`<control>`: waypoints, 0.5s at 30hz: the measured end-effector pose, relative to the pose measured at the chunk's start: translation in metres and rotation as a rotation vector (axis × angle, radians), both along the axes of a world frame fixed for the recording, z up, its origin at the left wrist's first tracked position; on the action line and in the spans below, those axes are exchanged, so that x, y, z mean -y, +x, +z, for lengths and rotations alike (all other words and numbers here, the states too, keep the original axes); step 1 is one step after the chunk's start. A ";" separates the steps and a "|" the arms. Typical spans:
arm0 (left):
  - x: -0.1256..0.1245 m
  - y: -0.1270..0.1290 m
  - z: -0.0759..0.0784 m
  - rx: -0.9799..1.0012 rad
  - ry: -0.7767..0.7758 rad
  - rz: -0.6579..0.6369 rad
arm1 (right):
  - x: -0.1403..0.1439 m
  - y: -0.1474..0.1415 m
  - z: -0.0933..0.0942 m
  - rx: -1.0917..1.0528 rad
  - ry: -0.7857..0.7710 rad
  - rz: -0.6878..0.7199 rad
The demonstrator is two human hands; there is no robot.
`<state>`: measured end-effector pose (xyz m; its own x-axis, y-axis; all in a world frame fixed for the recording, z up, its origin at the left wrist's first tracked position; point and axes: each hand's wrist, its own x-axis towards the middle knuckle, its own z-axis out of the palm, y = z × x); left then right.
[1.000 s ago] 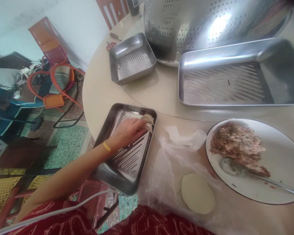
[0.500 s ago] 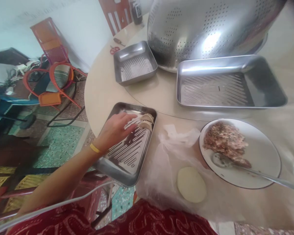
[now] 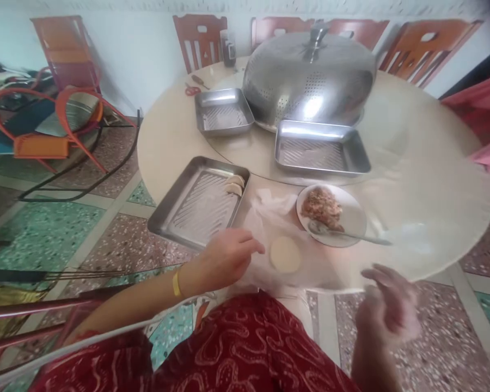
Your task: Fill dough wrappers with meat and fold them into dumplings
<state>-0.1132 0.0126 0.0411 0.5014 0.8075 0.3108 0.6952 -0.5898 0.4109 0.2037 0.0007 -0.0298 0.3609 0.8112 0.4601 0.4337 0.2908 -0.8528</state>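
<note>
Pale round table [image 3: 428,185] before me: 1 dough disc [image 3: 285,254] lies flat on the plastic sheet [image 3: 265,219], just beside my empty, loosely bent left hand [image 3: 232,257]. My blurred right hand [image 3: 392,305] seems empty, fingers loose. Dough looks light, soft, easily torn; best held by its edge.

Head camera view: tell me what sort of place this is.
Probably a dining area in a home: wooden chairs stand around a round table that holds a plate of minced food, and an orange armchair stands nearby.
</note>
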 end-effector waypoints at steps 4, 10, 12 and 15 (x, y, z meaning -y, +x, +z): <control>0.021 0.022 -0.011 0.030 -0.109 -0.073 | 0.004 -0.025 -0.024 0.338 0.087 0.232; 0.006 0.055 -0.040 -0.085 -0.056 -0.039 | 0.007 -0.044 -0.039 0.519 0.120 0.367; -0.003 0.063 -0.044 -0.148 -0.053 -0.021 | 0.006 -0.046 -0.044 0.555 0.137 0.356; -0.011 0.068 -0.046 -0.190 -0.074 -0.013 | 0.005 -0.047 -0.051 0.601 0.174 0.326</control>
<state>-0.0449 0.0237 -0.0052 0.5564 0.8173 0.1497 0.7567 -0.5728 0.3151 0.1570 -0.0045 -0.0811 -0.2454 0.7313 0.6364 0.6830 0.5963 -0.4218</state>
